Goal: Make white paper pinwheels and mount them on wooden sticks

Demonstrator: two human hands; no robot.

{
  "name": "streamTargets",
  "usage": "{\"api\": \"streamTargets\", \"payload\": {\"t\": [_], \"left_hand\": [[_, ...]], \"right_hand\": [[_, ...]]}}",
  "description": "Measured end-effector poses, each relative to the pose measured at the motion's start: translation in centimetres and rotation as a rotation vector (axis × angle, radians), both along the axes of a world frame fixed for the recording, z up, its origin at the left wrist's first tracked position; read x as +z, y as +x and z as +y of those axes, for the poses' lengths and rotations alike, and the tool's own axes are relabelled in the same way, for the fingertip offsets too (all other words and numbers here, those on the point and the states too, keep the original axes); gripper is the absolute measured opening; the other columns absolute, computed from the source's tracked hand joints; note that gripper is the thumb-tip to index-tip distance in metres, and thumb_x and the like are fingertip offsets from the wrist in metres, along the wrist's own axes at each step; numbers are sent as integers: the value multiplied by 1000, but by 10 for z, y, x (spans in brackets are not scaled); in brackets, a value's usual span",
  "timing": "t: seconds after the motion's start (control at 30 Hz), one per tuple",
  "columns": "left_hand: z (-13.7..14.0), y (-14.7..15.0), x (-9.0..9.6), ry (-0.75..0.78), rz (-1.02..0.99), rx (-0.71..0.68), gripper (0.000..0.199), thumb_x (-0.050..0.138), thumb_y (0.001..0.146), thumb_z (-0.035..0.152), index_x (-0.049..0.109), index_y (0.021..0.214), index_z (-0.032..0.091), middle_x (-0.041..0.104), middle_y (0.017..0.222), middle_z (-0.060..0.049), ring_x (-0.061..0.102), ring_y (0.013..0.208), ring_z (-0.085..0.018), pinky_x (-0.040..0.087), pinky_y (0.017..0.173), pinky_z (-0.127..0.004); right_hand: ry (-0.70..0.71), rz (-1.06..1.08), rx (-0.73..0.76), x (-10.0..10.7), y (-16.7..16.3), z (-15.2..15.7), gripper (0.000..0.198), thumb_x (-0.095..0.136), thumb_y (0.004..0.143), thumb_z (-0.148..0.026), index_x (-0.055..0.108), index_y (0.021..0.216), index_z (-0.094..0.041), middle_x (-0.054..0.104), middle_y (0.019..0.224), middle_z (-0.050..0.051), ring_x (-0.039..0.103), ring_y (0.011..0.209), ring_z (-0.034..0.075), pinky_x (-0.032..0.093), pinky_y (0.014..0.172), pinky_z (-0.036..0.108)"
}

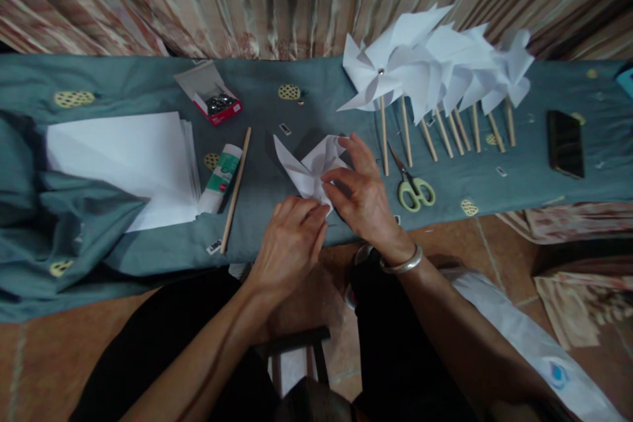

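A white paper pinwheel [307,171] without a stick lies at the table's front, its blades partly folded toward the centre. My left hand [293,237] grips its near edge, fingers pressed together on the paper. My right hand [360,194], with a bracelet at the wrist, holds the pinwheel's right side, thumb and fingers pinching near the middle and a finger on the far corner. The centre is partly hidden by my fingers. A loose wooden stick [235,191] lies to the left, beside a glue stick [222,178]. Scissors [415,192] with green handles rest right of my right hand.
Several finished pinwheels [410,56] on sticks lie overlapping at the back right. An open box of metal pins [217,103] stands at the back left, near a stack of white paper [119,158] partly under cloth. A phone [566,144] lies far right.
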State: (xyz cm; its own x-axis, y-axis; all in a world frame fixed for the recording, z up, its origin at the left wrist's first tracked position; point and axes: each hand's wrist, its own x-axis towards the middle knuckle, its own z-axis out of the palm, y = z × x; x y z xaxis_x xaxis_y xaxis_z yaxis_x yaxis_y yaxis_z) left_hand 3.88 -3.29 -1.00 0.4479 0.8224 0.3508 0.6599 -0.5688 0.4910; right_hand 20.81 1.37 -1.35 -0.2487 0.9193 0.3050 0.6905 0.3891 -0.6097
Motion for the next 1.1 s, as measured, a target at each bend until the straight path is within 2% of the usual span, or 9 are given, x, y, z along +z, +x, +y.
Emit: {"api": "streamTargets", "payload": {"t": [0.33,0.5,0.63,0.73,0.93,1.1], "left_hand": [[0,0,0,-11,1,0,21,55,89,15,63,109,12,67,99,-10,58,90,-24,51,79,-39],[0,0,0,-12,11,13,21,54,90,15,63,109,14,67,98,-9,59,91,-23,51,79,-38],[0,0,1,-24,12,14,22,55,89,15,64,109,13,68,99,-10,59,91,-23,50,80,-37],[0,0,2,-39,12,13,22,54,90,15,64,109,12,68,99,-10,59,92,-24,49,79,-38],[-1,1,3,-37,48,29,22,52,91,17,65,109,13,68,99,-10,58,92,-24,49,78,-39],[-1,0,6,-38,63,31,21,52,91,18,66,107,14,68,99,-10,58,91,-24,47,77,-38]], "right_hand": [[14,-81,40,10,-4,-8,22,50,93,-26,72,92,-28,39,151,-3,21,147,31,25,118,55],[-13,-148,78,11,-4,-19,32,42,94,-18,66,113,-29,34,155,0,17,149,33,22,117,60],[29,-243,85,9,-3,-26,42,39,94,-15,54,130,-31,34,155,3,14,149,33,27,113,61],[37,-288,77,7,-5,-30,47,41,93,-15,47,137,-33,34,155,3,12,150,33,28,111,60],[11,-358,69,4,-8,-34,43,41,93,-16,49,134,-24,31,156,8,10,150,32,26,113,55],[4,-382,64,4,-10,-33,41,40,93,-16,51,132,-25,35,154,8,9,150,30,21,115,55]]}}
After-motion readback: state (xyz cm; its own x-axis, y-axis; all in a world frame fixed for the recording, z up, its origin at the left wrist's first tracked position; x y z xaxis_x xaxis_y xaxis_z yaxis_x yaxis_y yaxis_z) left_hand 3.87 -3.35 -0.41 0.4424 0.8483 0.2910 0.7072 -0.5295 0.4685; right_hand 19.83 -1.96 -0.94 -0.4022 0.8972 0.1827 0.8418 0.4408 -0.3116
